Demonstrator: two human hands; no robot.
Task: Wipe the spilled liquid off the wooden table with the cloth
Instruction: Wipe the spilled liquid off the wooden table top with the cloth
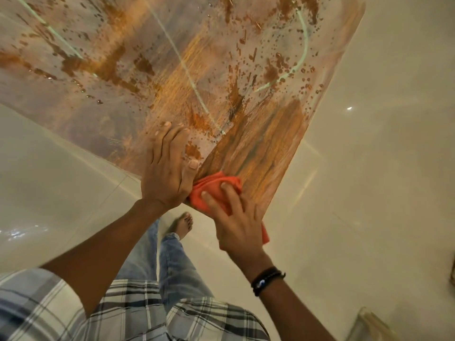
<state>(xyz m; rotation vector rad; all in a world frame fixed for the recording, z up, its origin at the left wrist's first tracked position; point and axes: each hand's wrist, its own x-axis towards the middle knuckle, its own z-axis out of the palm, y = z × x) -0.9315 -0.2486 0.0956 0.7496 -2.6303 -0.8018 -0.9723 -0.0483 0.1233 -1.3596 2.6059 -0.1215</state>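
The glossy wooden table [266, 148] fills the upper view, its near corner at the centre. Spilled liquid [273, 72] lies over it as drops and streaks, thick towards the far side. The strip near the corner looks smeared and darker. An orange cloth [211, 187] lies bunched on the near corner. My right hand [236, 225] presses flat on the cloth with fingers spread. My left hand [167, 168] rests flat on the table just left of the cloth, fingers straight, thumb touching the cloth's edge.
Pale glossy floor tiles [369, 168] surround the table on the left, right and near sides. My legs in jeans and a bare foot [183, 223] stand below the table's corner. A pale object [366, 326] sits at the bottom right.
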